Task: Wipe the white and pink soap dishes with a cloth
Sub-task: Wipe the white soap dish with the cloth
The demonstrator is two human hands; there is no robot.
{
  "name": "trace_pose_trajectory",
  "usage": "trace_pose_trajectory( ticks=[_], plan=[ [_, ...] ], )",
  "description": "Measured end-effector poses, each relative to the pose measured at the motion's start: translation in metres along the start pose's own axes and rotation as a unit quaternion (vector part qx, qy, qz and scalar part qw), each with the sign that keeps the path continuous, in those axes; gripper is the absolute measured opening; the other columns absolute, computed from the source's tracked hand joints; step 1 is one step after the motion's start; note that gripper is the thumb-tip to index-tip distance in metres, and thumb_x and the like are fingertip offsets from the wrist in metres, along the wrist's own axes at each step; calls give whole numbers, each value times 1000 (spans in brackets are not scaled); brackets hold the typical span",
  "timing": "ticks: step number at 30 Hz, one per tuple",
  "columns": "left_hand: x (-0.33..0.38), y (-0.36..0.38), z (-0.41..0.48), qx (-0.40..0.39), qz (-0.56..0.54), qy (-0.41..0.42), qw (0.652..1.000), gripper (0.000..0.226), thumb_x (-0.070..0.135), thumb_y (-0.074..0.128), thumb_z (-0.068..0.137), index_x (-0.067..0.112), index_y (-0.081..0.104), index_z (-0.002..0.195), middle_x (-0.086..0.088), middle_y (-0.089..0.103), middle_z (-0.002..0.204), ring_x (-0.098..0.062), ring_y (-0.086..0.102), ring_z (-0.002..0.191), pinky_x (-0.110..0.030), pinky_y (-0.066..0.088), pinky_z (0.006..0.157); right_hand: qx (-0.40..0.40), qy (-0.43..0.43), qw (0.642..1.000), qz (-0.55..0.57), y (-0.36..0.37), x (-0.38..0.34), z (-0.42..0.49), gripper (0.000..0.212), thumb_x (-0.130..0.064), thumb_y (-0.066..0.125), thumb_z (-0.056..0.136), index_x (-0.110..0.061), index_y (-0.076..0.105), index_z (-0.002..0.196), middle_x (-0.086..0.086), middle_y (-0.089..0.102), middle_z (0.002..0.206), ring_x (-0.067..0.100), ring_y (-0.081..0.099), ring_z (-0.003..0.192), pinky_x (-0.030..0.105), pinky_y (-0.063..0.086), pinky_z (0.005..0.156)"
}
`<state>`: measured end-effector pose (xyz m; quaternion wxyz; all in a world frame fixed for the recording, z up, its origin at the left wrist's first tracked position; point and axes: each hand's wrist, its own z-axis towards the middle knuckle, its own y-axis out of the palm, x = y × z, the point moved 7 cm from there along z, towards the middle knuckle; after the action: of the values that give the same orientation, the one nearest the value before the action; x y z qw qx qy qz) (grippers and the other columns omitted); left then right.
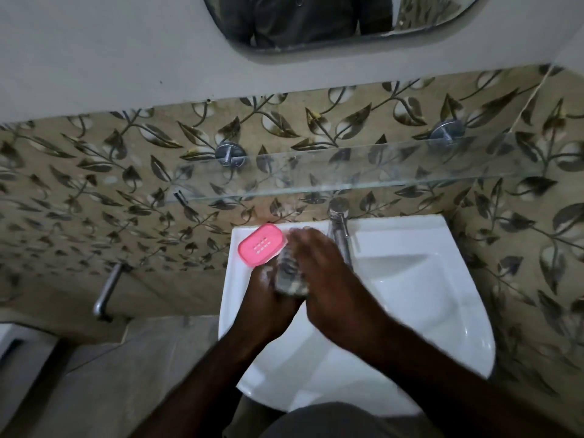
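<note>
Pink soap dish lies slanted, long axis near-left to far-right.

A plain grey wall carries a rounded mirror; below it run beige tiles with dark leaf sprigs; a glass shelf on chrome brackets hangs above a white basin, a chrome tap at its rear edge; grey floor lies left.

Pink soap dish flat on sink ledge, blurred cloth beside it
</note>
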<state>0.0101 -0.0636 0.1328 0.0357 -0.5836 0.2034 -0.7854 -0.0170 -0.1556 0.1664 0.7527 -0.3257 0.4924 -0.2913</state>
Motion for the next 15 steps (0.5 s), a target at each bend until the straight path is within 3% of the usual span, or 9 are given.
trace_pose_trajectory(
  ticks=[3, 5, 6, 8, 9, 11, 13, 15],
  plan=[
    [9, -3, -2, 42, 24, 8, 999, 66, -18, 65, 71, 28, 60, 117, 34, 67, 98, 20, 58, 92, -3, 42, 79, -27, 65, 996, 59, -5, 28, 2, 67, 13, 42, 85, -1, 26, 148, 14, 31, 155, 25, 29, 144, 24, 17, 119],
    [16, -8, -1, 40, 31, 22, 998, 62, -22, 64, 76, 21, 57, 121, 17, 67, 111, 14, 60, 101, -7, 43, 87, -26, 33, 998, 35, -1, 13, -7, 66, 13, 37, 84, 2, 26, 148, 18, 25, 157, 29, 20, 147, 27, 11, 121],
    [16, -10, 0, 30, 28, 30, 999, 56, -24, 61, 79, 17, 57, 117, 8, 67, 108, 13, 60, 99, -7, 44, 86, -14, -3, 1000, 1, 3, -1, -13, 67, 13, 35, 80, 4, 30, 147, 21, 27, 155, 33, 20, 147, 34, 14, 121],
    [18, -13, 1, 14, 31, 30, 999, 51, -26, 57, 81, 17, 57, 107, 9, 63, 98, 19, 59, 89, -2, 42, 78, 12, -60, 997, -55, 5, -19, -16, 69, 6, 31, 73, 6, 43, 140, 23, 40, 149, 36, 31, 141, 44, 22, 116],
    [20, -13, 3, 6, 37, 29, 999, 49, -24, 59, 80, 18, 58, 104, 10, 63, 97, 18, 59, 87, -2, 42, 77, 21, -57, 997, -54, 4, -18, -10, 70, 6, 31, 72, 5, 43, 141, 21, 41, 149, 35, 32, 141, 41, 19, 117],
    [29, -15, 5, 7, 39, 48, 998, 44, -18, 64, 78, 14, 62, 109, 1, 67, 101, 7, 62, 95, -11, 45, 83, 14, -5, 1000, 14, -5, -7, 7, 69, 13, 38, 79, 0, 33, 147, 16, 33, 154, 29, 25, 146, 27, 5, 121],
    [31, -19, 7, 7, 66, 50, 997, 58, -6, 64, 75, 14, 55, 129, -5, 61, 128, -8, 55, 122, -26, 43, 102, -1, 50, 992, 115, -11, 10, 14, 67, 12, 43, 84, -5, 31, 148, 11, 36, 153, 22, 30, 144, 26, 16, 120],
    [25, -24, 7, 0, 97, 29, 995, 72, -1, 67, 76, 14, 42, 141, -6, 46, 147, -21, 40, 139, -44, 33, 115, -6, 64, 988, 142, -11, 5, 8, 70, 13, 43, 81, -5, 31, 147, 11, 38, 150, 21, 33, 142, 31, 23, 118]
  ],
)
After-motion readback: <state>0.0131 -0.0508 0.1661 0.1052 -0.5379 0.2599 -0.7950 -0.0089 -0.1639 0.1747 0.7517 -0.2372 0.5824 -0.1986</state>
